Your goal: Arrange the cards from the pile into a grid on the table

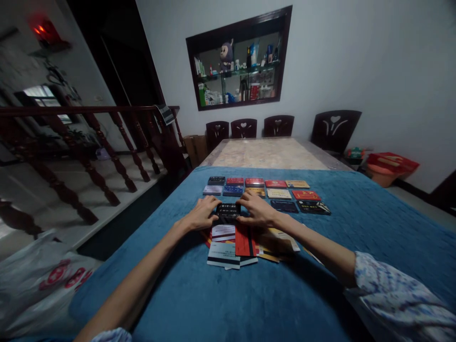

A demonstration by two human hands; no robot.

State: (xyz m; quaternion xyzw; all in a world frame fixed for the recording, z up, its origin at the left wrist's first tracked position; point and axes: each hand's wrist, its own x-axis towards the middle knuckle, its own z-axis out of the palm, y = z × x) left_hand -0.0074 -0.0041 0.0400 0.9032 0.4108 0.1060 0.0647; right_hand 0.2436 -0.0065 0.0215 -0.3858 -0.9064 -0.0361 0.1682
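A black card [228,211] lies on the blue cloth [374,223], held at its two short ends. My left hand [201,213] pinches its left end and my right hand [257,210] pinches its right end. Beyond the hands, several cards [265,189] are laid out flat in neat rows: red, blue, dark and tan ones. Just below the hands lies a loose overlapping pile of cards [235,247], with a red one and white striped ones on top.
The blue cloth covers the near part of a long marble-topped table [267,153] with dark chairs [244,127] at its far end. A wooden stair railing [89,142] runs at left. A white plastic bag [39,280] sits low left. A red basin [390,165] is at right.
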